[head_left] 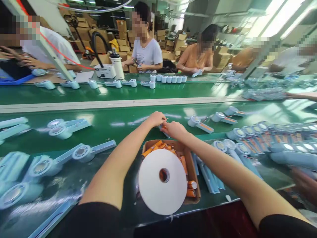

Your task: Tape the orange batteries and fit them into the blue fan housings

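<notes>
My left hand [156,119] and right hand [174,129] together pinch a small orange piece [163,126] at twelve o'clock of the cardboard box [194,172].

- You have two hands out over the green belt: your left hand [155,118] and your right hand [174,129], touching each other around one small orange-tipped piece [163,126].
- One cardboard box [193,172] sits before you, with one white roll [162,185] standing on it.
- Orange pieces [155,147] fill the box; too crowded for you to count.
- Six small white caps [168,78] stand in one row on the far belt.
- One white machine [106,70] stands beside one white bottle [117,65].
- Two co-workers face you across the belt, and parts of others show at both edges.
- The pale blue handled units [85,152] lie all around you; many are blurred, so no exact count.
</notes>
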A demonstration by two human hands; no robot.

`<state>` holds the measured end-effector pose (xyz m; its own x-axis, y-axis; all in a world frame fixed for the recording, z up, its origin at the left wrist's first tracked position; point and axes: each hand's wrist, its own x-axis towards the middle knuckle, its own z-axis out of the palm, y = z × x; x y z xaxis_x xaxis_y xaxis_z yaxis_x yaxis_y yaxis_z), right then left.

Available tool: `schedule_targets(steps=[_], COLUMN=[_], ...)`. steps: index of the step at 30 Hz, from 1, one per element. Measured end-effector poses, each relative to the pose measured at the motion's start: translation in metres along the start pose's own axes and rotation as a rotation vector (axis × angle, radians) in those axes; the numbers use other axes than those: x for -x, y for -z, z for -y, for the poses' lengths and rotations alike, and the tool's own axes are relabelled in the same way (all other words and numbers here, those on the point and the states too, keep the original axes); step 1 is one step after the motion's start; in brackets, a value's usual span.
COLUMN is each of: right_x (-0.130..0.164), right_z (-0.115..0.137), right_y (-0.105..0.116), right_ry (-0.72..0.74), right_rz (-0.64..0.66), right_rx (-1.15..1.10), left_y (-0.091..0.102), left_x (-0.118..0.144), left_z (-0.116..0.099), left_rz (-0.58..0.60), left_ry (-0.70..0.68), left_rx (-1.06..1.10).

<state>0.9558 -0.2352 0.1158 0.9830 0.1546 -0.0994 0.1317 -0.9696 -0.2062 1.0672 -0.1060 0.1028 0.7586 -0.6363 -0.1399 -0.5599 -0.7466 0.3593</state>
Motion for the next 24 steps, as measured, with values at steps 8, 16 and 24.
schedule_targets(steps=[8,16,24], right_x=[-0.009,-0.015,0.015], right_z=[-0.001,0.003,-0.034], right_y=[-0.008,0.019,0.045], right_ry=[-0.017,-0.074,0.001], right_rz=[0.024,0.072,-0.102], right_rx=[-0.030,-0.023,-0.118], left_y=[0.000,0.027,0.018], left_x=[0.010,0.025,0.204], left_z=[-0.019,-0.039,-0.056], left_rz=[-0.022,-0.089,-0.080], left_ry=[0.081,-0.008,-0.582], left_rx=[-0.014,-0.013,-0.027])
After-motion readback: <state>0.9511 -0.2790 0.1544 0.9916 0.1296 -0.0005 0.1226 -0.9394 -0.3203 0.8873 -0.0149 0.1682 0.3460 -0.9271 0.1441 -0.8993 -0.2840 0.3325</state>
